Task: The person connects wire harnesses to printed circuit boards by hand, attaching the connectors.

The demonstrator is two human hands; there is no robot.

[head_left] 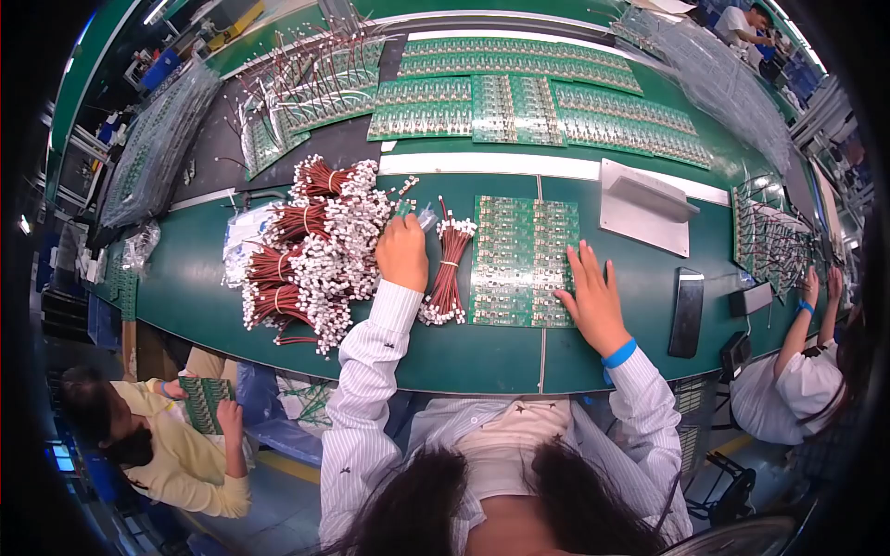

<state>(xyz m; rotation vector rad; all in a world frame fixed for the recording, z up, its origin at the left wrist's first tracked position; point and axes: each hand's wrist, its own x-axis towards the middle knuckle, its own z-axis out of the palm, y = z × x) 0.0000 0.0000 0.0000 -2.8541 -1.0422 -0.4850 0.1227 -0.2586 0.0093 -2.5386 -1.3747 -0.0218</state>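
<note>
A green circuit board panel lies flat on the bench in front of me. My right hand rests at its right edge, fingers spread, with a blue band on the wrist. Left of the panel lies a bundle of red-and-black wires with white connectors, tied at the middle. My left hand is beyond and left of that bundle, its fingers curled down by some small loose parts and a bit of clear plastic. What its fingertips hold, if anything, is hidden. More tied wire bundles are heaped just left of this hand.
Several board panels lie across the far side, with wired boards at far left. A bent metal plate and a black phone are to the right. Co-workers sit on both sides, one holding a board.
</note>
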